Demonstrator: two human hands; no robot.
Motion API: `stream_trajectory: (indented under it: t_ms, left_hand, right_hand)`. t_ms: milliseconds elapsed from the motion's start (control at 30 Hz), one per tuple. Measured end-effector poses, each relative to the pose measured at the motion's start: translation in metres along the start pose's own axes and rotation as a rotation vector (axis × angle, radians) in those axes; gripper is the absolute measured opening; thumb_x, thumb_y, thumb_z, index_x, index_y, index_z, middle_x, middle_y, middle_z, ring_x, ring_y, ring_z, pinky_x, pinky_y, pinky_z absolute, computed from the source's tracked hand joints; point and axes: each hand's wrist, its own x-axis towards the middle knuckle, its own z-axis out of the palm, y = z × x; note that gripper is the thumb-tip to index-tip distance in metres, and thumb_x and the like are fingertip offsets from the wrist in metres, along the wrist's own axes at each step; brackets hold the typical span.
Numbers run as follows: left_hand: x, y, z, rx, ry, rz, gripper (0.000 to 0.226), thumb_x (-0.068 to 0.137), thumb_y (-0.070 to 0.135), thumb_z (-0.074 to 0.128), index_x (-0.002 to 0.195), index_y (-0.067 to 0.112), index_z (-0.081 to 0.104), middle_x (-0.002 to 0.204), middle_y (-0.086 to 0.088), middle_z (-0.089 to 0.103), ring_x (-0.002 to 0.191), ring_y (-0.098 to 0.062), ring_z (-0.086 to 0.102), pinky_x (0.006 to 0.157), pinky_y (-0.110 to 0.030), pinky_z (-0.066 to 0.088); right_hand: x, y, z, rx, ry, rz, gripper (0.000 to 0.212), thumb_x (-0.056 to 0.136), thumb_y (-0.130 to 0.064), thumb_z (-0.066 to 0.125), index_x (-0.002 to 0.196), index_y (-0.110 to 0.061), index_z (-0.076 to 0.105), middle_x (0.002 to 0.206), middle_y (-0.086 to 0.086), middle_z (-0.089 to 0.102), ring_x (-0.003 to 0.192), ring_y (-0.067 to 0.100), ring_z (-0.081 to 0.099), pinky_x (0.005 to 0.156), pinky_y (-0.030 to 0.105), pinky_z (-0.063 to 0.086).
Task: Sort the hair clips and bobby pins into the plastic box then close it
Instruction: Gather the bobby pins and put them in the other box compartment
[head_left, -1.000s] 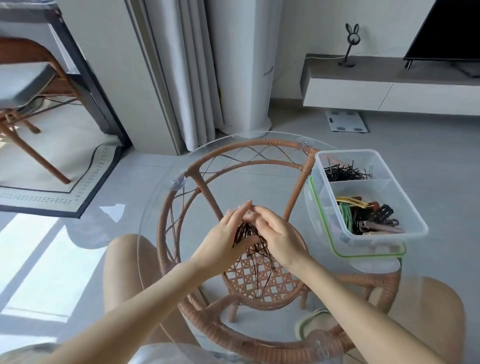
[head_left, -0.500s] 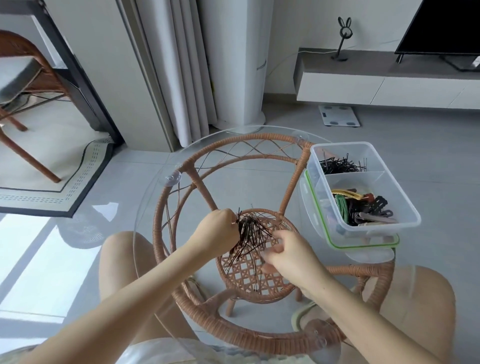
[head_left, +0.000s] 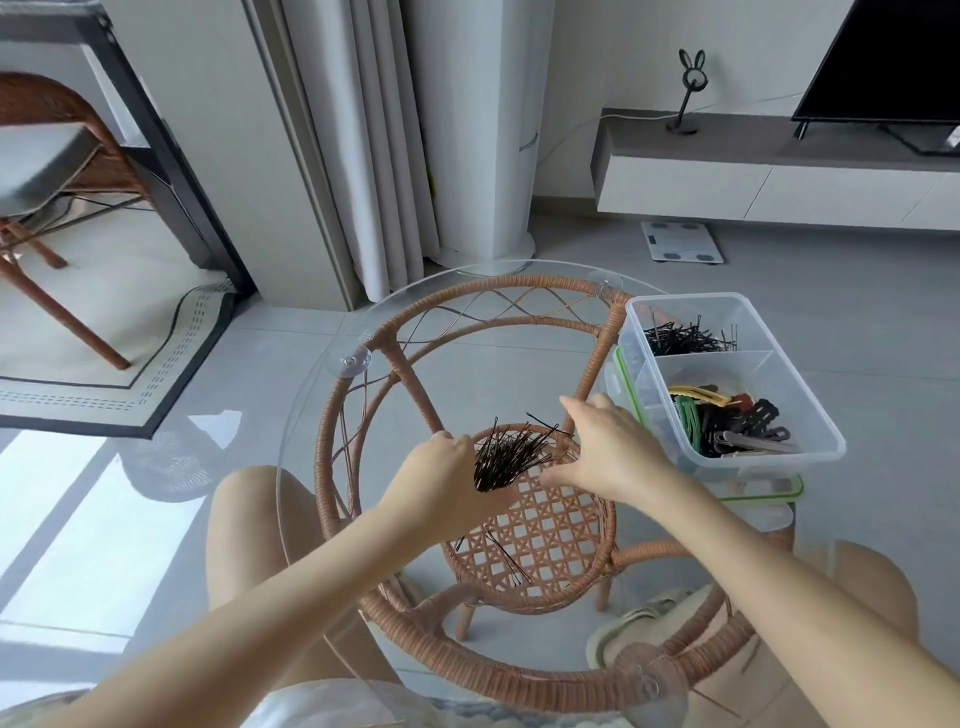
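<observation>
My left hand (head_left: 447, 475) is shut on a bundle of black bobby pins (head_left: 511, 454) that fans out up and to the right above the glass table top. My right hand (head_left: 605, 449) hovers just right of the bundle, fingers spread, holding nothing I can see. A few loose bobby pins (head_left: 506, 558) lie on the glass nearer to me. The clear plastic box (head_left: 810, 415) stands at the table's right edge. Its far compartment holds black bobby pins (head_left: 685, 338); its near compartment holds coloured hair clips (head_left: 727, 418).
The box sits on its green-rimmed lid (head_left: 779, 493). The round glass table (head_left: 311, 415) rests on a rattan frame (head_left: 530, 660) with a woven lower shelf. My knees show under the glass. A chair (head_left: 52, 171), curtains and a TV unit (head_left: 779, 176) lie beyond.
My hands parted: the left closed on the bundle of pins and turned it to the right. The right hand dropped to the glass, then rose toward the box side.
</observation>
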Motion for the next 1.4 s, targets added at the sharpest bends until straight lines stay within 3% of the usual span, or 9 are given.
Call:
stream_trajectory:
  t_ms: [100,200,267,400,500,600,700,1133,1400]
  left_hand:
    - [0.006,0.012,0.004,0.021,0.047,0.022,0.044,0.08,0.046,0.063,0.097,0.007,0.053,0.102,-0.01,0.056,0.083,-0.022,0.051,0.069,-0.026,0.039]
    - [0.013,0.017,0.0,0.006,0.073,0.038,0.03,0.084,0.029,0.062,0.1,0.004,0.057,0.101,-0.012,0.062,0.091,-0.027,0.058,0.068,-0.027,0.038]
    - [0.017,0.017,-0.003,0.025,0.056,0.05,0.025,0.085,0.023,0.06,0.101,0.003,0.06,0.095,-0.012,0.065,0.084,-0.027,0.058,0.068,-0.029,0.041]
    - [0.023,0.01,-0.011,0.033,0.026,0.075,0.026,0.079,0.025,0.066,0.093,0.003,0.07,0.075,-0.005,0.056,0.069,-0.021,0.048,0.054,-0.025,0.037]
    - [0.026,0.004,-0.017,-0.006,0.007,0.111,0.025,0.077,0.028,0.071,0.089,0.007,0.073,0.074,-0.006,0.062,0.067,-0.019,0.05,0.049,-0.023,0.032]
    - [0.027,-0.002,-0.021,-0.027,-0.039,0.163,0.024,0.078,0.028,0.071,0.091,0.008,0.074,0.088,-0.008,0.074,0.076,-0.023,0.063,0.056,-0.023,0.043]
    - [0.027,-0.008,-0.024,-0.036,-0.091,0.189,0.025,0.078,0.021,0.07,0.099,0.008,0.072,0.095,-0.007,0.074,0.088,-0.023,0.068,0.079,-0.031,0.055]
    - [0.028,-0.019,-0.023,-0.029,-0.069,0.167,0.029,0.082,0.025,0.067,0.106,0.009,0.07,0.1,-0.007,0.071,0.09,-0.023,0.066,0.08,-0.034,0.056]
    - [0.035,-0.023,-0.037,-0.045,-0.04,0.134,0.028,0.08,0.028,0.067,0.1,0.01,0.073,0.096,-0.005,0.073,0.087,-0.021,0.067,0.079,-0.035,0.056]
  right_hand:
    - [0.019,-0.001,0.004,-0.042,-0.082,-0.09,0.089,0.063,-0.055,0.073,0.131,-0.011,0.038,0.129,0.009,0.04,0.12,0.027,0.04,0.094,0.039,0.042]
    - [0.025,-0.009,0.009,0.094,-0.084,-0.254,0.059,0.071,-0.031,0.075,0.122,-0.015,0.049,0.119,0.004,0.049,0.111,0.023,0.048,0.092,0.035,0.043]
    - [0.024,-0.011,0.008,0.144,-0.09,-0.337,0.042,0.074,-0.023,0.073,0.111,-0.015,0.057,0.109,0.004,0.055,0.099,0.022,0.053,0.087,0.036,0.045]
    - [0.022,-0.011,0.008,0.116,-0.082,-0.391,0.022,0.083,-0.014,0.061,0.105,-0.011,0.063,0.101,0.005,0.058,0.091,0.023,0.055,0.083,0.038,0.046]
    - [0.021,-0.009,0.013,0.005,-0.03,-0.493,0.016,0.087,-0.006,0.054,0.098,-0.008,0.065,0.095,0.008,0.06,0.091,0.025,0.056,0.081,0.038,0.048]
    - [0.019,-0.007,0.014,-0.128,0.006,-0.621,0.017,0.091,-0.005,0.047,0.101,-0.004,0.061,0.099,0.011,0.059,0.098,0.024,0.054,0.083,0.033,0.045]
    - [0.018,-0.003,0.01,-0.19,0.051,-0.696,0.018,0.093,-0.005,0.046,0.1,-0.003,0.062,0.098,0.011,0.06,0.097,0.023,0.053,0.083,0.032,0.044]
    - [0.012,0.015,-0.05,-0.001,0.23,-0.695,0.026,0.085,-0.02,0.052,0.078,0.0,0.067,0.073,0.013,0.064,0.071,0.028,0.057,0.071,0.04,0.049]
    - [0.022,0.069,-0.117,-0.06,0.391,-0.526,0.016,0.086,-0.011,0.058,0.08,0.0,0.068,0.074,0.014,0.064,0.074,0.029,0.057,0.072,0.04,0.047]
